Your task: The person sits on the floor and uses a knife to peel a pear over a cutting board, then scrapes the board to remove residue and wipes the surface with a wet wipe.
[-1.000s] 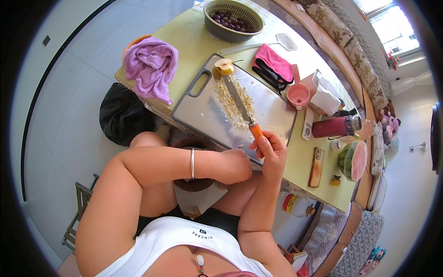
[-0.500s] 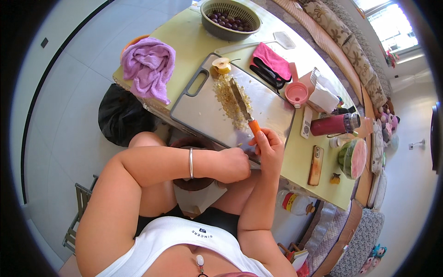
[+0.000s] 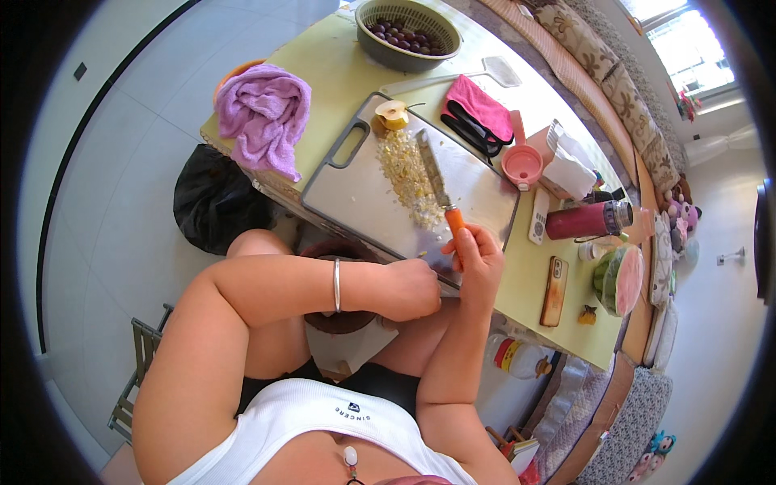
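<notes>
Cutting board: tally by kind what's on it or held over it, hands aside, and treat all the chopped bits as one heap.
Orange-handled knife, in the right hand: 1
Cut yellow-skinned fruit: 1
Heap of chopped bits: 1
Total: 3

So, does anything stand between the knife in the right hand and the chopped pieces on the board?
Nothing visible: the right hand holds the knife alongside the chopped pieces; the cut fruit sits at their far end.
</notes>
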Demonstrator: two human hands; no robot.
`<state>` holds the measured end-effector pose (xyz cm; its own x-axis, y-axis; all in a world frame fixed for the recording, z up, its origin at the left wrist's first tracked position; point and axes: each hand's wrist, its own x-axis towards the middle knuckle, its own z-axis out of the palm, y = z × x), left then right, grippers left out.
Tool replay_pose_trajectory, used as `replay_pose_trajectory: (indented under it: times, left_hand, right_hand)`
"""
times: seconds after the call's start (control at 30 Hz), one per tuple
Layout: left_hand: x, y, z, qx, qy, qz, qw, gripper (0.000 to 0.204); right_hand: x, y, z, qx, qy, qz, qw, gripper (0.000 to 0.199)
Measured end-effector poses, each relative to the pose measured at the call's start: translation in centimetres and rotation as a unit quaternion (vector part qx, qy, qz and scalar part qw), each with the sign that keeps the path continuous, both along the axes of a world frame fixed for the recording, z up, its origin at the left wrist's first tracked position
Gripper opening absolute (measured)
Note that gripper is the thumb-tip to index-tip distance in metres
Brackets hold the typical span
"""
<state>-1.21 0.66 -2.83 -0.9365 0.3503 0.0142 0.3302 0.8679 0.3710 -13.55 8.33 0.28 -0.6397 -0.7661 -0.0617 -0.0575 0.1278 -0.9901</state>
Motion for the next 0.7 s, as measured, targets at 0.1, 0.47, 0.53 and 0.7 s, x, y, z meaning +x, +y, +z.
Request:
replay_pose_trajectory:
  times: [0.1,0.47,0.53,0.7]
  left_hand:
    - [0.0,0.0,-0.4,-0.001,0.007,-0.003,1.000,0.009]
    - [0.0,0.0,-0.1,-0.004,-0.002,-0.006,1.000,0.011]
    - [0.0,0.0,-0.4,0.004,0.014,0.000,1.000,0.011]
    - [0.0,-0.1,-0.3,-0.002,0.011,-0.010,1.000,0.011]
  right_hand:
    - [-0.1,-0.2,-0.6,0.021,0.009,0.003,1.000,0.021]
    - [0.0,0.0,-0.1,-0.016,0.006,-0.022,1.000,0.021]
    - [0.0,0.0,0.1,-0.021,-0.010,-0.020,1.000,0.020]
    - [-0.2,-0.2,-0.7,0.009,-0.009,-0.008,1.000,0.019]
